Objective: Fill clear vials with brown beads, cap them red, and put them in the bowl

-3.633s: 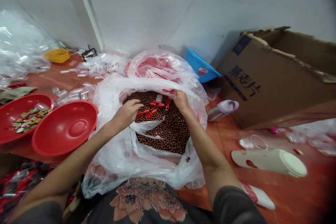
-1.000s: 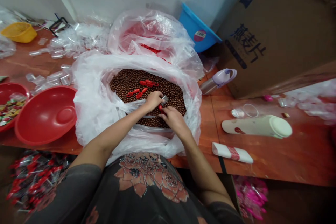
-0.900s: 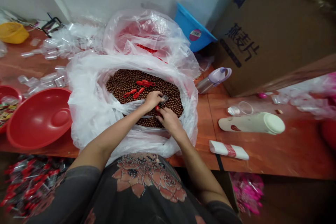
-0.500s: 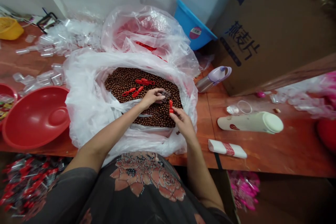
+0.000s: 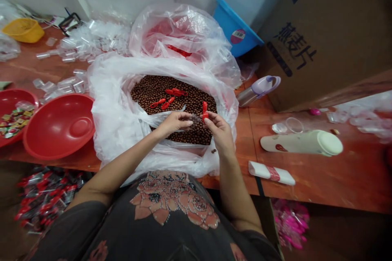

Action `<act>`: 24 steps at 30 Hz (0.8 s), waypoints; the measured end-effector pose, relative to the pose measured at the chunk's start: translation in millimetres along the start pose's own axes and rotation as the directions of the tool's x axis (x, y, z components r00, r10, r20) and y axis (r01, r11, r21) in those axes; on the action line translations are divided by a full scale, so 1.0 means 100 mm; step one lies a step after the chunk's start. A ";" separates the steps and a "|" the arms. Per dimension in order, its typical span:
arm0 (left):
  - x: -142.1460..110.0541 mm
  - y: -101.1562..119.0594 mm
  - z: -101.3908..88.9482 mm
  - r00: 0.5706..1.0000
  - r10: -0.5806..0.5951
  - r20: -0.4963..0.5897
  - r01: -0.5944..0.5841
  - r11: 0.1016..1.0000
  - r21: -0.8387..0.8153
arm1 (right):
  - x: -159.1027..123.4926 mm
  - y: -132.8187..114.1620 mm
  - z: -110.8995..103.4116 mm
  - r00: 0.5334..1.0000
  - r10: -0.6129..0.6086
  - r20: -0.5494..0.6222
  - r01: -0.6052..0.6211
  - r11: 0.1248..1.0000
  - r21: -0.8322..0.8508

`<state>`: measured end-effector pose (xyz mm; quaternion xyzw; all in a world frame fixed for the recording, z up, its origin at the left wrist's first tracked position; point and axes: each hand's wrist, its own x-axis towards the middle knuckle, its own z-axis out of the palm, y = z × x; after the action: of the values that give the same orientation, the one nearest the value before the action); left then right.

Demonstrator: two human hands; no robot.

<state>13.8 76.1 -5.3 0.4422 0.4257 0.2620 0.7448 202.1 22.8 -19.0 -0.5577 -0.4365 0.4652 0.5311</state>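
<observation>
My left hand point(image 5: 175, 124) pinches a small clear plastic tube point(image 5: 194, 120) that looks dark, seemingly with brown balls inside. In my right hand point(image 5: 221, 132) is a red plastic cap point(image 5: 205, 110) with a long handle, gripped between thumb and fingers. Tube and cap are close together; whether they touch I cannot make out. Both hands are above a heap of small brown balls point(image 5: 150, 89) in an open white plastic bag point(image 5: 107, 77). Several more red caps point(image 5: 176, 92) lie on the balls, beyond my left hand.
Left of the bag stand an empty red bowl point(image 5: 61, 126) and another red bowl point(image 5: 33, 100) holding small wrapped pieces. Clear tubes point(image 5: 92, 36) are piled behind. A bag of red parts point(image 5: 183, 28), a blue basin point(image 5: 235, 28), a carton point(image 5: 306, 49) and bottles point(image 5: 301, 142) surround the workspace.
My hands have come together, bringing the red cap beside the clear tube. The right hand has shifted slightly up towards the left one. The whole view has moved a little to the left.
</observation>
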 end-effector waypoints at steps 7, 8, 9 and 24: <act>-0.14 -0.13 -0.02 0.969 0.248 0.002 -0.241 0.938 0.249 | -0.10 -0.14 0.12 0.996 -0.053 0.067 0.062 0.989 -0.132; -0.16 -0.14 -0.02 0.963 0.270 -0.009 -0.258 0.931 0.259 | -0.11 -0.13 0.13 0.997 -0.061 0.057 0.068 0.989 -0.135; -0.18 -0.14 -0.03 0.958 0.286 -0.017 -0.272 0.926 0.261 | -0.12 -0.12 0.14 0.997 -0.066 0.047 0.072 0.989 -0.126; -0.36 -0.16 -0.06 0.975 0.221 -0.013 -0.219 0.972 0.089 | -0.30 -0.22 0.23 0.885 -0.361 0.294 0.446 0.837 -0.317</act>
<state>-9.0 43.8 -6.2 0.5156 0.3937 0.3292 0.6861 174.3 -1.4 4.3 -0.4879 -0.6819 0.3092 0.4487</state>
